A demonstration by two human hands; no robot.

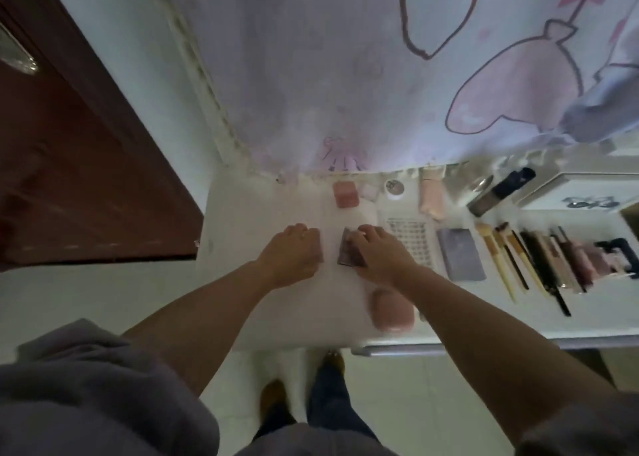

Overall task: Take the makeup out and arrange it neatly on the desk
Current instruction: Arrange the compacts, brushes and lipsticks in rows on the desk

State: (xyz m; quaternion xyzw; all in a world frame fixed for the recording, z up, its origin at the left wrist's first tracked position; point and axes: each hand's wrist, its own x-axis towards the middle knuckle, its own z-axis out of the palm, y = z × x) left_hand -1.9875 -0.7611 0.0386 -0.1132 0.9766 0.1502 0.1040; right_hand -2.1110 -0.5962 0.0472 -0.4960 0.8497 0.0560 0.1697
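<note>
My right hand [378,251] rests on a dark purple-brown palette [346,255] lying flat in the middle of the white desk [262,303], fingers curled over its far edge. My left hand [294,253] lies palm down just left of it, fingers bent. A thin dark edge shows at its right side, and what is under it is hidden. Laid out in rows are a pink square compact [344,194], a round white jar [395,188], a peach tube [431,196], a white grid palette [411,239], a lilac-grey palette [460,258] and several brushes [501,262].
A pink oval case [392,310] lies near the desk's front edge under my right forearm. Dark pencils and tubes [553,265] fill the right side, with a black bottle [501,191] and a white box [581,189] behind. A cartoon curtain [345,75] hangs at the back; a brown door [69,162] stands left.
</note>
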